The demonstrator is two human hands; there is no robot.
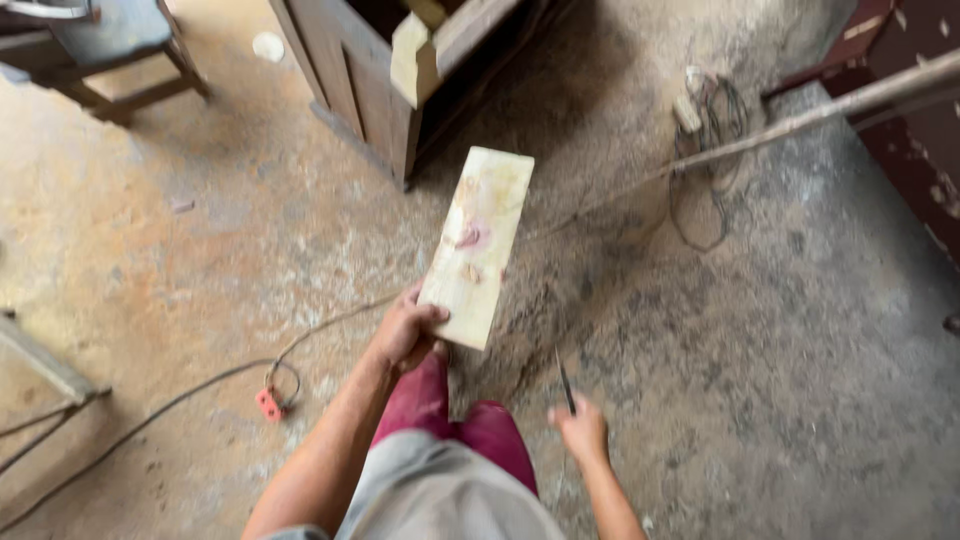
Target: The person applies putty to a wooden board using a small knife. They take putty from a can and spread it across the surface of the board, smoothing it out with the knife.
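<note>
- Our left hand is wrapped around the near end of a pale, flat rectangular wooden board, thumb on its top face and fingers underneath, so that the board juts forward and slightly up, away from us.
- Our right hand pinches a thin dark pencil-like tool between its fingers; the tool points up and forward, and its tip stands apart from the board.
- We carry the board in the air over the dusty concrete floor; it touches no surface. Its top face shows pinkish and brownish stains near the middle, and we cannot make out any drawn line or cut on it.
- As far as we can judge, the board is picked up and in hand together with the tool, while nothing is yet set down, marked or fitted; whatever is to be done to the board looks still ahead.
- Ahead of the board stands a brown wooden cabinet with a pale wooden block leaning at its upper corner, near the board's far end but not touching it.
- On the floor to our left lies a grey cable with a red plug; farther right sits a coil of dark wire, and a long pale pole crosses above it.
- A wooden chair stands at the upper left, well apart from us.
- Below the hands we see our dark red trouser knees.
</note>
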